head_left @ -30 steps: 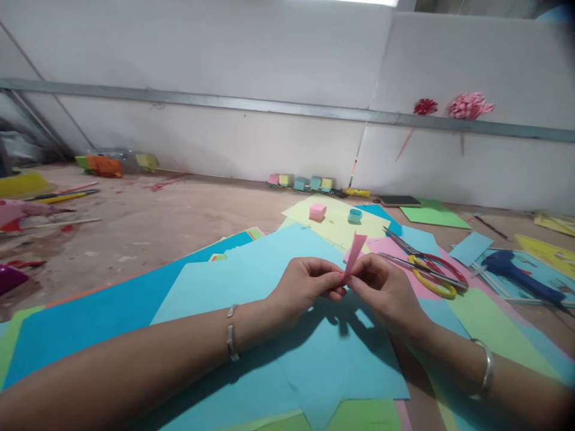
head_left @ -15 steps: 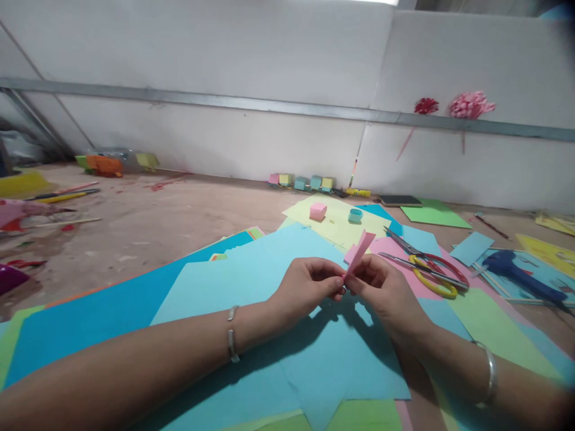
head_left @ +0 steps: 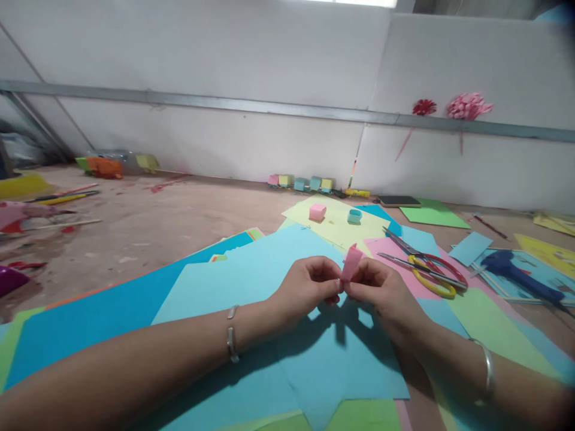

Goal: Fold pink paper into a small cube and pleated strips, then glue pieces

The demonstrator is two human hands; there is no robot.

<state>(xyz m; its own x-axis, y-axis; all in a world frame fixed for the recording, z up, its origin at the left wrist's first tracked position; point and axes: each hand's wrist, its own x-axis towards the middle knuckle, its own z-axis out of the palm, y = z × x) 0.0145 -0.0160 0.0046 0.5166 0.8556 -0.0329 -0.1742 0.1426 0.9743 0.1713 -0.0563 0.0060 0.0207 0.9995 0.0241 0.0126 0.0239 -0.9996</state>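
Note:
A folded pink paper strip [head_left: 351, 263] stands up between my fingertips, above the light blue paper sheets [head_left: 251, 281]. My left hand [head_left: 309, 284] pinches its lower end from the left. From the right, my right hand [head_left: 381, 290] pinches the same end, thumb and forefinger close to the left fingertips. The strip's lowest part is hidden by the fingers. Beyond the hands, a small pink paper box [head_left: 317, 212] and a small teal paper piece [head_left: 354, 216] rest on a pale yellow sheet [head_left: 296, 206].
Right of my hands lie red-handled scissors [head_left: 449, 270] and yellow-handled scissors [head_left: 420, 278]. A blue glue gun [head_left: 523, 276] is farther right. A row of small paper boxes [head_left: 300, 183] lines the wall beside a dark phone [head_left: 399, 201]. Pencils [head_left: 72, 197] lie at the far left.
The pink strip has turned between my fingers: it leaned to the right with its edge toward me, and now stands more upright with its flat face showing. Both hands stay nearly in place.

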